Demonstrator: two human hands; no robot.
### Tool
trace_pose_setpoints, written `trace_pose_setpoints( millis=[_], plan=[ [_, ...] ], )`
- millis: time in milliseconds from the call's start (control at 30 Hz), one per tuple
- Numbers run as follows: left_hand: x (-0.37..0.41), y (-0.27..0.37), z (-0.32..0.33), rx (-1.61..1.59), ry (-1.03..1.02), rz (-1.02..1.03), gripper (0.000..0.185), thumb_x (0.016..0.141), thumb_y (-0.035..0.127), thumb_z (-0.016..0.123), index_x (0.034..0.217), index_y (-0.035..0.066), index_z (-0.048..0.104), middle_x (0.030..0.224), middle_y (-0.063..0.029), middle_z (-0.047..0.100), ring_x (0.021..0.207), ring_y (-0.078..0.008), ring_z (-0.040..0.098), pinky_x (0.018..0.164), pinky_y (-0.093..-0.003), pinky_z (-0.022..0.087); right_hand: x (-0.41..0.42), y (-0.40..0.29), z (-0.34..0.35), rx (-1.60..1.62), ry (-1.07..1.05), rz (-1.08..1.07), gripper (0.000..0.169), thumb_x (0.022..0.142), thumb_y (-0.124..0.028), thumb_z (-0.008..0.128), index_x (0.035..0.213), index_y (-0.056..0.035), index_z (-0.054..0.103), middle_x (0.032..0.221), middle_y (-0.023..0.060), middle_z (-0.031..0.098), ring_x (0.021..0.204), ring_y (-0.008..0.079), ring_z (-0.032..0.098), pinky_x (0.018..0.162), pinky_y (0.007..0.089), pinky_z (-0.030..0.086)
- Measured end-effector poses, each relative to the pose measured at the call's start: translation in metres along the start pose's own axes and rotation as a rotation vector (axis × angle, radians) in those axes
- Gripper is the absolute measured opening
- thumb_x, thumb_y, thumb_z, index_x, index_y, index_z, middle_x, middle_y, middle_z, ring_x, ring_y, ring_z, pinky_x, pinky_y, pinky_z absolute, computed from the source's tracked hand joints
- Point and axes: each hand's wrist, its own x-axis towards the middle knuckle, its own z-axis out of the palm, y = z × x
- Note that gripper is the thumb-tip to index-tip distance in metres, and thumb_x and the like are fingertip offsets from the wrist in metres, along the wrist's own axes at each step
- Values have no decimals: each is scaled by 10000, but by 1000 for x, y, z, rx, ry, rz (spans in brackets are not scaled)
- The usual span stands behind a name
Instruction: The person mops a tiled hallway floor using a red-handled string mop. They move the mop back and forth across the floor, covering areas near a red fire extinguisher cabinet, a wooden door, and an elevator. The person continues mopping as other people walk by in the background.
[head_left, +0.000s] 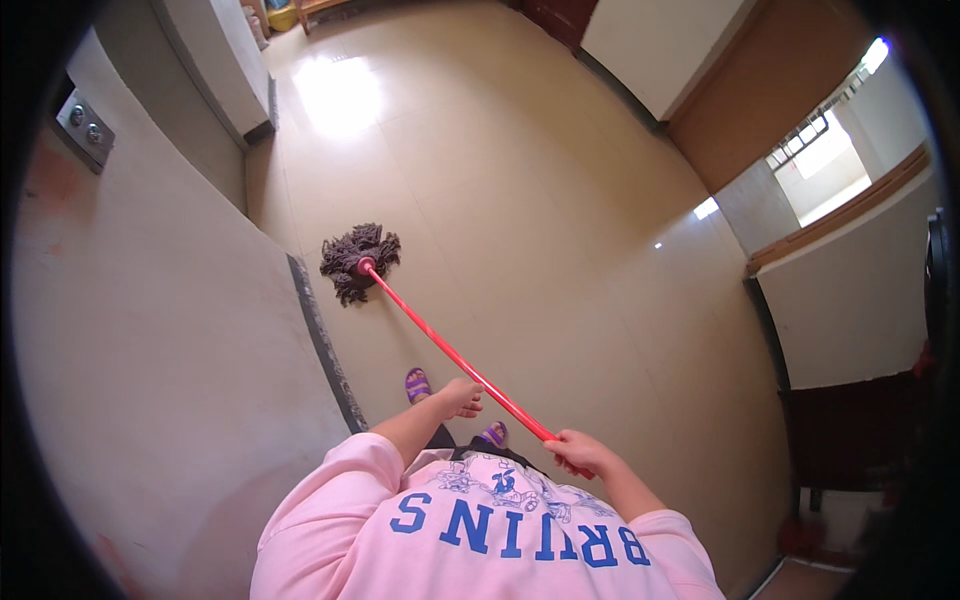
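A string mop with a red handle (450, 351) slants across the view, its dark grey-brown mop head (360, 262) spread on the glossy beige tile floor (525, 225) near the left wall. Around the upper end of the handle my right hand (583, 454) is closed. My left hand (461, 399) is lower along the handle, right beside it, with its fingers partly curled; whether it grips the handle cannot be told. Below the hands are the pink shirt and two feet in purple sandals (418, 384).
A pale wall (172, 315) with a dark skirting runs along the left, bearing a metal switch plate (86, 131). A wooden door (757, 82) and an opening with a sill (840, 210) are at the right. The leg of a wooden piece of furniture (304, 19) shows at the top.
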Motion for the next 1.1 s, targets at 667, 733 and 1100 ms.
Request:
trace_pose_setpoints(
  millis=[667, 733, 1100],
  plan=[
    [47, -180, 269, 363, -784, -487, 287, 860, 209, 428, 964, -13, 577, 972, -131, 582, 903, -217, 559, 797, -332, 453, -290, 254, 28, 191, 347, 357, 299, 803, -205, 557, 1068, -67, 559, 765, 29, 585, 674, 93, 535, 600, 218, 437],
    [47, -183, 272, 387, -673, -486, 295, 864, 218, 422, 972, -8, 578, 973, -131, 583, 889, -216, 560, 782, -322, 453, -282, 264, 40, 256, 375, 200, 304, 807, -191, 553, 1085, -68, 550, 818, 34, 585, 722, 86, 527, 654, 215, 434],
    [69, -129, 221, -32, -102, -197, 130, 756, 198, 572, 697, 105, 503, 603, 2, 475, 501, -105, 419, 458, -265, 365, -196, 196, 3, 176, 346, 59, 387, 784, -168, 572, 1156, -87, 503, 907, 42, 578, 803, 93, 518, 728, 220, 416]
  ],
)
